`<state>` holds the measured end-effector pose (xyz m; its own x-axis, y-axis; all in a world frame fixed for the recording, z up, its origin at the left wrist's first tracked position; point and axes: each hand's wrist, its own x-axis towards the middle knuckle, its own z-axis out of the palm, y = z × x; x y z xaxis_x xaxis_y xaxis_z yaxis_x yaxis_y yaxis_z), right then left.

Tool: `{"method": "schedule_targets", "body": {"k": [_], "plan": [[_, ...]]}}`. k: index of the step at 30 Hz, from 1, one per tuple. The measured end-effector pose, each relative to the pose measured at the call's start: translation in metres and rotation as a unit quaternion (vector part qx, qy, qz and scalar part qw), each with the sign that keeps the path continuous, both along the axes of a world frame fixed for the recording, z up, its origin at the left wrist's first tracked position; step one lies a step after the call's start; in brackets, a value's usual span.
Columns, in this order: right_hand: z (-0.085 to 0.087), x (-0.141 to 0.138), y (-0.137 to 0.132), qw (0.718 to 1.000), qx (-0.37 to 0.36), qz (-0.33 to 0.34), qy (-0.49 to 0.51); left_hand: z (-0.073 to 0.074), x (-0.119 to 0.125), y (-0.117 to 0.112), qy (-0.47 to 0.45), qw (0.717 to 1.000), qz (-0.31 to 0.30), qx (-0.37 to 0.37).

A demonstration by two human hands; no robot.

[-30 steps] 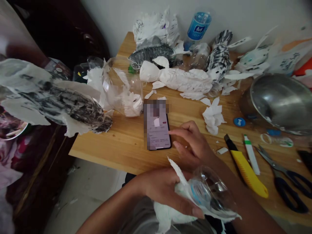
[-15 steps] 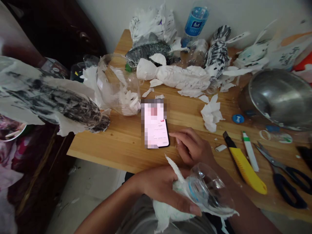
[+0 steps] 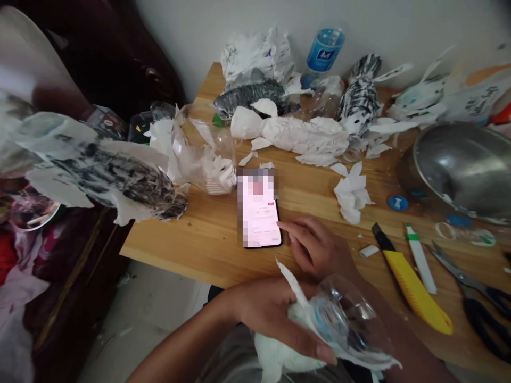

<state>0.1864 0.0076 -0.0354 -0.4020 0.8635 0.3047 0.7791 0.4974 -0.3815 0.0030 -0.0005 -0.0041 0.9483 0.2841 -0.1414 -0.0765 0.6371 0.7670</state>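
My left hand is wrapped over a paper-covered plastic bottle low in front of my body. White paper with faint green marks covers its lower part, a paper strip sticks up from it, and a clear plastic piece shows at its right end. Beyond it, my right hand holds nothing. Its index finger reaches out to the right edge of a lit smartphone lying on the table, while the other fingers are bent. Part of the phone's screen is blurred out.
A yellow utility knife, a white-green marker, scissors and a metal pot are to the right. Paper-wrapped fish shapes, including a white one and a black-streaked one, sit at the back and left.
The view has shifted, so everything sits slightly lower and farther right. My right index fingertip has moved onto the phone's edge, and the text on the screen looks different. My left hand keeps its hold.
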Motion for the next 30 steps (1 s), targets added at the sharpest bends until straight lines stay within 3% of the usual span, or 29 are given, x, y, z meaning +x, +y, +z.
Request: {"method": "schedule_targets", "body": {"k": [7, 14, 16, 19, 23, 26, 30], "plan": [[0.003, 0.010, -0.004, 0.997, 0.008, -0.037, 0.068, 0.003, -0.002, 0.003, -0.004, 0.999, -0.004, 0.042], [0.033, 0.039, -0.018, 0.989, -0.004, -0.132, 0.073, -0.001, -0.004, -0.003, 0.020, 0.997, 0.005, 0.080], [0.035, 0.044, -0.022, 0.992, -0.022, -0.112, 0.054, -0.003, -0.003, -0.005, 0.021, 0.996, 0.003, 0.089], [0.031, 0.042, -0.026, 0.999, -0.042, 0.003, -0.020, -0.005, -0.004, -0.005, 0.025, 0.994, 0.002, 0.108], [0.024, 0.036, -0.029, 0.989, 0.002, 0.116, -0.096, -0.004, -0.005, -0.004, 0.030, 0.990, 0.009, 0.141], [0.022, 0.039, -0.033, 0.985, 0.041, 0.123, -0.111, -0.004, -0.005, -0.004, 0.035, 0.989, 0.009, 0.143], [0.026, 0.058, -0.031, 0.993, 0.027, 0.021, -0.112, -0.007, -0.004, -0.006, 0.037, 0.992, 0.006, 0.123]]}}
